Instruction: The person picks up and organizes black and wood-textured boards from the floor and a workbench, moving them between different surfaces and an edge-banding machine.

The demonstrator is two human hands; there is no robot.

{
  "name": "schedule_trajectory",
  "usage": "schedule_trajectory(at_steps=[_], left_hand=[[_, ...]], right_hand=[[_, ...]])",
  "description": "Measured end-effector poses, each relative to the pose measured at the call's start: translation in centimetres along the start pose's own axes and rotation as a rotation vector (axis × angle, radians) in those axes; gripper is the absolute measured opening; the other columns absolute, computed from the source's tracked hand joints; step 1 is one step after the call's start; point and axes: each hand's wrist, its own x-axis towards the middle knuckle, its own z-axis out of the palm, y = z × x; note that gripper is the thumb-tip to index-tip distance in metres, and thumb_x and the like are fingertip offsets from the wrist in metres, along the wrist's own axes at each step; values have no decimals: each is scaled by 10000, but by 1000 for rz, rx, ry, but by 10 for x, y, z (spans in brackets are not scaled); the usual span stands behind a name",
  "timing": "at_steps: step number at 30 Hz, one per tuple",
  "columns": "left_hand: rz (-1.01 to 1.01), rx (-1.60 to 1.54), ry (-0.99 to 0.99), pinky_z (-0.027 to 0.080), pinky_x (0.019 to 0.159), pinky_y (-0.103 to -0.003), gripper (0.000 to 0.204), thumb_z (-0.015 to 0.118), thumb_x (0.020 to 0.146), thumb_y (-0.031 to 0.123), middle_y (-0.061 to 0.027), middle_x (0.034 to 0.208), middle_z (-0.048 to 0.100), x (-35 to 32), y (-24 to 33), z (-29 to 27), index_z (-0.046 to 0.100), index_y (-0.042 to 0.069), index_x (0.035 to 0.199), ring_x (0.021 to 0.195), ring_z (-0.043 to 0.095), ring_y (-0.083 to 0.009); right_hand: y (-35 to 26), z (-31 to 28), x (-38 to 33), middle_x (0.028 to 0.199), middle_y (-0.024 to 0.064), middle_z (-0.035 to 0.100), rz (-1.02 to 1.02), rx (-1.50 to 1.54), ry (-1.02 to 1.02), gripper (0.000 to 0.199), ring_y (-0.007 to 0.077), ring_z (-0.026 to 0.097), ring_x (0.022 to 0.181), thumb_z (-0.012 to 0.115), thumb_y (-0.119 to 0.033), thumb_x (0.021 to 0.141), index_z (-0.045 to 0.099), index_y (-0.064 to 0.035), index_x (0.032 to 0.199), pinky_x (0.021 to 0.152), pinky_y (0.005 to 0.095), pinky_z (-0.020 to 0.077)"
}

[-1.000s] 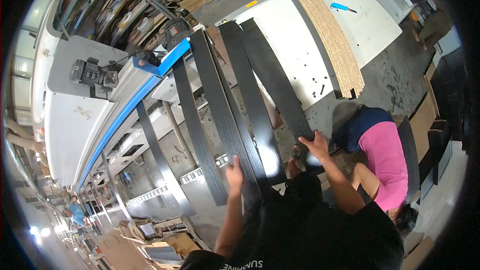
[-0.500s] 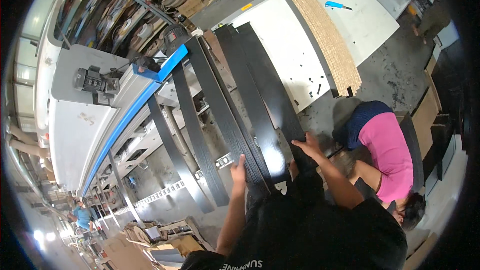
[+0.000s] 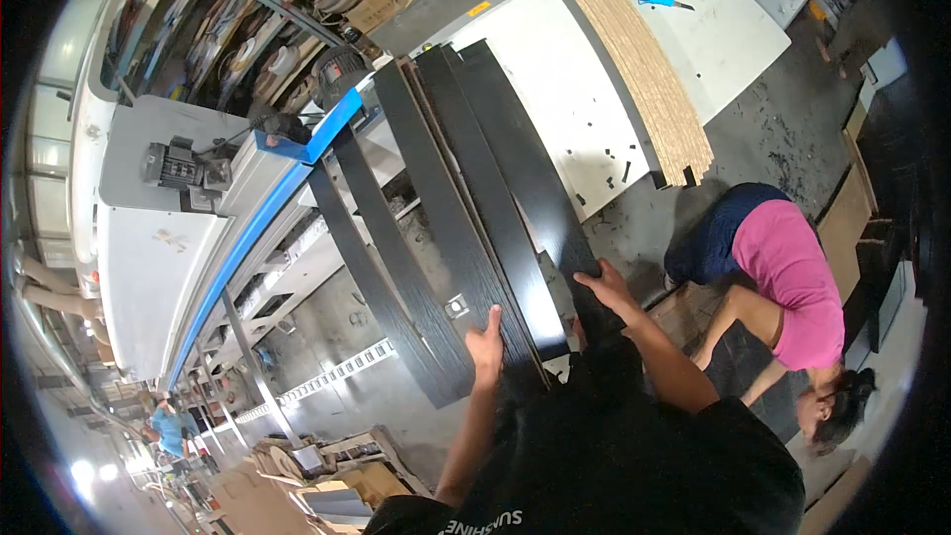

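Note:
Several long black boards lie side by side, running away from my body across the machine's bed. My left hand [image 3: 485,345] is closed on the near end of a black board [image 3: 444,200], thumb on top and fingers hidden beneath. Closed at the side of the rightmost black board [image 3: 543,176] is my right hand [image 3: 608,291], its thumb over the upper face. Between them sits a glossy black board [image 3: 500,223]. Left of my left hand, two narrower black boards [image 3: 369,275] lie with a thin gap between them.
A white table [image 3: 565,69] at the far right carries a stack of wood-grain strips [image 3: 634,50], a blue utility knife [image 3: 664,1] and small black scraps. A person in pink [image 3: 788,267] bends down close on my right. The machine's blue-edged housing [image 3: 243,248] stands left; racks [image 3: 248,30] rise behind.
The boards have drawn closer together, with the two left ones shifting right toward my left hand. My left hand has moved slightly right. The person in pink has shifted right, arms reaching down.

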Motion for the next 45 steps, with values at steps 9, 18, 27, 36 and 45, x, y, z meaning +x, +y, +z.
schedule_trajectory(at_steps=[9,18,27,36,45], left_hand=[[77,410,-62,515,918,-513,978,595,885,796,-383,939,689,-4,43,25,667,-174,980,1022,707,-476],[-205,-227,-260,541,925,-384,745,756,941,532,-168,1110,692,5,23,38,620,-137,1240,976,672,-241],[256,534,-339,535,935,-475,805,651,955,634,-392,1233,615,-13,17,99,648,-140,1178,1092,658,-477],[167,-86,-787,403,1117,-426,546,602,1031,277,-264,1419,524,-10,-30,140,452,-67,1428,1303,533,-358],[-516,-935,-919,505,1041,-463,639,699,974,410,-212,1304,632,89,113,153,507,4,1429,1228,614,-354]], right_hand=[[-9,-7,-3,1176,262,715,34,-60,-13,807,409,695,1113,760,-581,875,566,62,1323,942,460,532],[-1,-10,4,1400,380,543,86,-48,-208,1269,480,556,1327,581,-900,790,402,165,1457,1105,489,438],[-20,-23,-12,1323,296,611,12,35,-214,1068,365,598,1253,675,-783,838,477,118,1377,1025,448,479],[-38,-41,-15,1394,248,569,89,134,-317,985,324,538,1318,933,-353,772,403,94,1471,1135,416,414],[-95,-57,-46,1516,199,514,212,223,-382,984,284,490,1400,870,-173,834,283,55,1589,1165,389,398]])
